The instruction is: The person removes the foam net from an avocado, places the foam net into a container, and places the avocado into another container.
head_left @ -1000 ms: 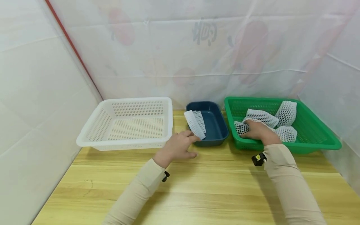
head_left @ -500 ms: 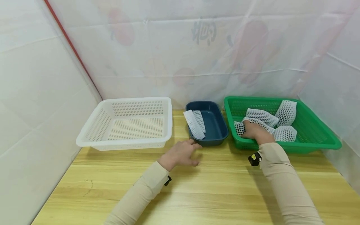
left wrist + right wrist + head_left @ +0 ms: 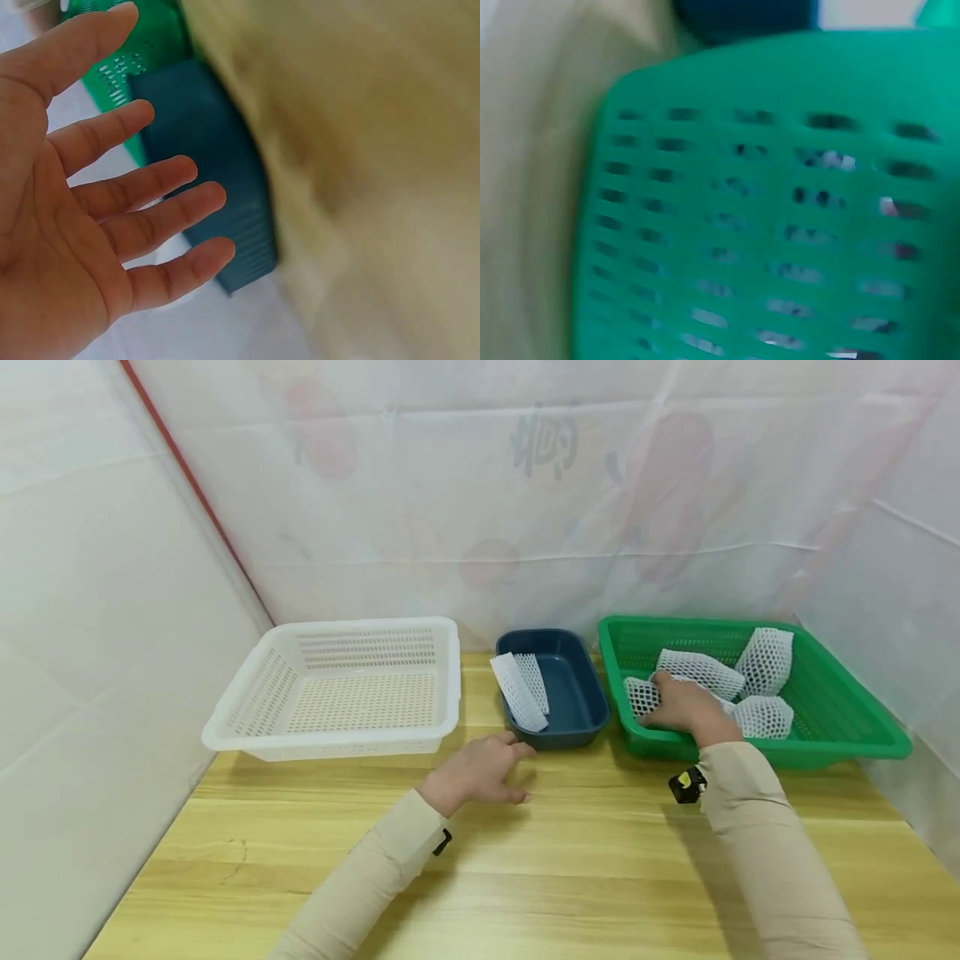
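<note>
The left basket (image 3: 337, 745) is white; the middle tray (image 3: 573, 689), dark blue; the right basket (image 3: 828, 714), green. Netting sleeves (image 3: 767, 664) are white, mesh-patterned; the table (image 3: 577, 877), yellow wood-grained.

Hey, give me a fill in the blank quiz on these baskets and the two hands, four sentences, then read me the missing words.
1. The right hand reaches into a basket coloured ____.
2. The dark blue tray stands ____ that basket and the white basket.
3. The net sleeves in the dark blue tray are coloured ____.
4. The left hand, its fingers spread, holds ____.

Missing words: green; between; white; nothing.
</note>
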The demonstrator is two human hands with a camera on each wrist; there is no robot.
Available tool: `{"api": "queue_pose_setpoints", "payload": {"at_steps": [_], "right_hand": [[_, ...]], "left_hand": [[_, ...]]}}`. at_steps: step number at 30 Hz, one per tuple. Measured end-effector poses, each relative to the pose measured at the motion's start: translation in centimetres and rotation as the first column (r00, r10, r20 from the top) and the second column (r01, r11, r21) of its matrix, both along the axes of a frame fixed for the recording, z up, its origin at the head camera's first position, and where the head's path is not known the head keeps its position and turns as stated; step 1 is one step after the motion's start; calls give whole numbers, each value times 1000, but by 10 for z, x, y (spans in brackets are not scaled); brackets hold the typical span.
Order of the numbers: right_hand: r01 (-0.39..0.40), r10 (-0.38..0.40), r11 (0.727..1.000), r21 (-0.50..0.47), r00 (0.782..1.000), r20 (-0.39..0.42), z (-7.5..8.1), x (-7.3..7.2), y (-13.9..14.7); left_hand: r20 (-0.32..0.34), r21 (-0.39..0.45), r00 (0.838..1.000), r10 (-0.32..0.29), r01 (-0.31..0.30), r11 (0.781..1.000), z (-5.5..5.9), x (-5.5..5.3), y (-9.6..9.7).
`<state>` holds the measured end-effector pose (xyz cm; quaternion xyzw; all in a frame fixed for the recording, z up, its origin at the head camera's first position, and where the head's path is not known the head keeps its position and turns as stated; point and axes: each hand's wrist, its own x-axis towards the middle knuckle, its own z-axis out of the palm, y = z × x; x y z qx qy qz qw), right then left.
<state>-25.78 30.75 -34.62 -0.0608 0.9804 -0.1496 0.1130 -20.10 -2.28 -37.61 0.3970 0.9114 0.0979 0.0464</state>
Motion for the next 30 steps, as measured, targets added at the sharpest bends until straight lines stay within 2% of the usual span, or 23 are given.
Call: {"api": "queue_pose_setpoints", "payload": {"at_steps": [5, 9, 13, 16, 23, 30], "right_hand": [[28, -27, 1000, 4, 998, -50, 23, 6, 6], [28, -28, 1000, 14, 998, -51, 32, 7, 6], [23, -23, 1000, 8, 999, -34, 31, 8, 7], [30, -29, 999, 18, 999, -45, 29, 9, 8], [30, -18, 996, 83, 990, -142, 33, 20, 2], [18, -2, 997, 75, 978, -209, 39, 33, -5]], "left_hand": [[-64, 40, 998, -5, 8, 999, 22, -1, -5], [-61, 35, 998, 18, -16, 999, 30, -2, -7], [-48, 44, 999, 25, -23, 999, 30, -3, -8], [-65, 62, 998, 20, -16, 998, 28, -2, -10], [-132, 112, 991, -8, 23, 993, 22, 8, -18], [-206, 173, 978, -43, 80, 982, 21, 14, -28]]}}
